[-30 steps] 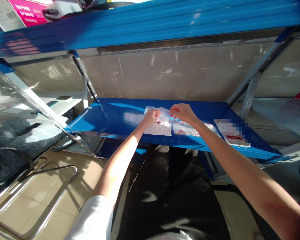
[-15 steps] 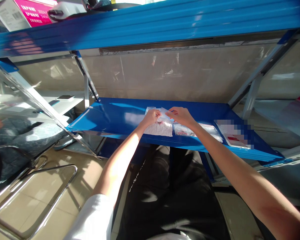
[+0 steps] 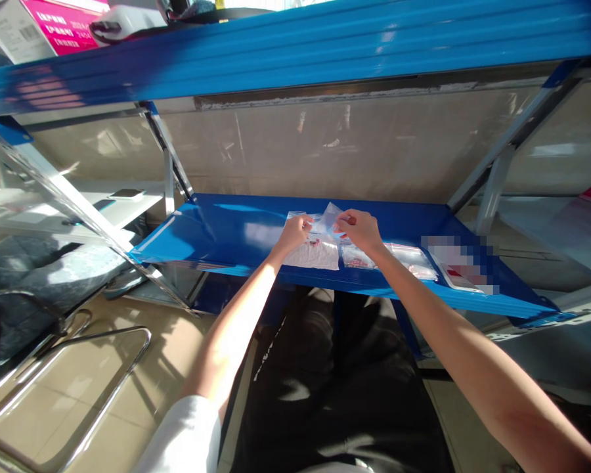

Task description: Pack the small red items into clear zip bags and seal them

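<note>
My left hand [image 3: 296, 233] is closed in a pinch above a crumpled white sheet [image 3: 316, 256] that lies on the blue shelf; what its fingertips hold is too small to tell. Facing it, my right hand [image 3: 360, 230] pinches a small clear plastic bag [image 3: 329, 217], whose corner points up between the two hands. A few tiny dark reddish bits show on the white sheet. Just below my right hand lies a flat clear bag [image 3: 358, 257] with small reddish pieces in it. Another clear bag [image 3: 414, 261] sits farther right, partly behind the wrist.
The blue shelf [image 3: 226, 226] carries a pixelated flat item [image 3: 460, 269] at its right. An upper blue shelf [image 3: 300, 56] crosses above, with a pink-and-white box [image 3: 62, 29] on it. Metal braces stand at both sides; a chrome chair frame [image 3: 69, 394] is at lower left.
My right hand has turned slightly and the clear plastic bag has tilted upward, its corner now standing higher. My left hand stays nearly in place.
</note>
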Available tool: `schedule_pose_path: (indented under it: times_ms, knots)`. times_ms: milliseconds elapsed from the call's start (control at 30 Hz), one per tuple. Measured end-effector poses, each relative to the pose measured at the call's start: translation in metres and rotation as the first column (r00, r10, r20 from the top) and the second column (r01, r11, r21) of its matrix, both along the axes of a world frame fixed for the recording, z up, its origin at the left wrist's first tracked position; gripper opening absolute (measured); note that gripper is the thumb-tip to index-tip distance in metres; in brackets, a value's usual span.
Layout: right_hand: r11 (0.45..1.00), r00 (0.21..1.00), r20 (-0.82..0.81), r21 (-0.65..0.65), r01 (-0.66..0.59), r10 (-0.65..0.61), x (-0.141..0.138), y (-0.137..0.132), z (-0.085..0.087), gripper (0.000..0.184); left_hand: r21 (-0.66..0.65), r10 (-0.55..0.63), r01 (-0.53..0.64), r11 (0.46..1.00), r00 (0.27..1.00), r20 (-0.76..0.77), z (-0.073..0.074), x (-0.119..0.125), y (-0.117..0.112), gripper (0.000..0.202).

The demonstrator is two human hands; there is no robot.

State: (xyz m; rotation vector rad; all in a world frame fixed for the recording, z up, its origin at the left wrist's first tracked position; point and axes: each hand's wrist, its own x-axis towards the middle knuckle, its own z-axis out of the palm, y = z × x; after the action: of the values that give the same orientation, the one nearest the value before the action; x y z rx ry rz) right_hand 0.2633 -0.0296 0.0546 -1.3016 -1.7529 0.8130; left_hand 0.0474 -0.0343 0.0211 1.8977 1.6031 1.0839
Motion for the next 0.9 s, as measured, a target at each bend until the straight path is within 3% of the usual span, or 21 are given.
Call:
schedule_pose_path:
  times_ms: [133, 267, 333, 467, 700, 833, 900]
  knots:
    - [0.983, 0.911, -0.388, -0.163, 0.078, -0.137, 0.000, -0.002, -0.006, 0.018, -0.148, 0.070, -0.037, 0.988, 0.973, 0.222, 0.003, 0.016, -0.011, 0.021]
    - [0.983, 0.825, -0.559, -0.180, -0.020, -0.086, -0.004, -0.007, -0.020, 0.033, -0.234, 0.011, 0.093, 0.968, 0.912, 0.410, 0.002, 0.040, -0.019, 0.030]
    - [0.980, 0.800, -0.599, -0.181, -0.078, -0.047, -0.005, -0.009, -0.026, 0.041, -0.240, 0.029, 0.102, 0.965, 0.872, 0.489, 0.002, 0.049, -0.021, 0.029]
    - [0.968, 0.822, -0.570, -0.214, -0.133, -0.013, 0.003, -0.008, -0.026, 0.038, -0.233, 0.083, 0.051, 0.971, 0.846, 0.527, 0.004, 0.053, -0.019, 0.026]
    - [0.951, 0.922, -0.382, -0.302, -0.062, -0.061, 0.024, 0.011, -0.017, 0.023, -0.272, 0.097, 0.048, 0.961, 0.864, 0.495, 0.016, 0.029, 0.000, 0.023]
    - [0.933, 0.945, -0.326, -0.341, -0.117, -0.001, 0.023, 0.026, -0.020, 0.021, -0.237, 0.125, -0.032, 0.971, 0.913, 0.389, 0.026, 0.027, 0.018, 0.036]
    - [0.941, 0.957, -0.285, -0.336, -0.046, -0.055, 0.020, 0.036, -0.023, 0.025, -0.213, 0.135, -0.061, 0.975, 0.926, 0.353, 0.030, 0.032, 0.028, 0.046]
